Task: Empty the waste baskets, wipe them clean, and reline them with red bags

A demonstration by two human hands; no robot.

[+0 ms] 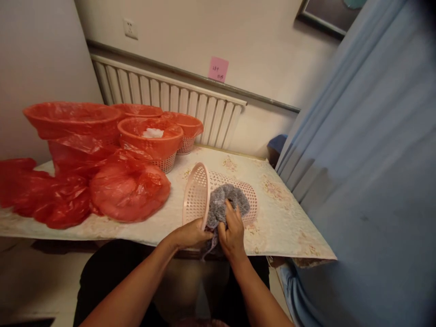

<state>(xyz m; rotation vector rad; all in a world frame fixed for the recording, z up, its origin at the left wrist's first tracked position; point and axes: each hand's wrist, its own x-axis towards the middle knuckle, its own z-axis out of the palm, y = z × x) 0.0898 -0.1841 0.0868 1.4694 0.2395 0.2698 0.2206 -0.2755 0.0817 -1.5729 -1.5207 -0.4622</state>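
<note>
A pale pink perforated plastic wastebasket [196, 193] lies on its side on the table, its mouth turned to the left. My left hand [191, 234] is closed on the near part of its rim. A grey, fuzzy cloth [220, 206] is bunched against the basket's outer wall, and part of it hangs down between my hands. My right hand [233, 231] presses this cloth onto the basket, fingers bent over it. The cloth covers part of the near wall, and some fingertips of my left hand are hidden behind the rim.
Several baskets lined with red plastic bags [150, 143] stand at the back left; one holds something white [153, 132]. Filled red bags [131, 188] lie before them. A floral cloth covers the table [275, 188]. A radiator [170, 95] is behind, a blue curtain [354, 159] at right.
</note>
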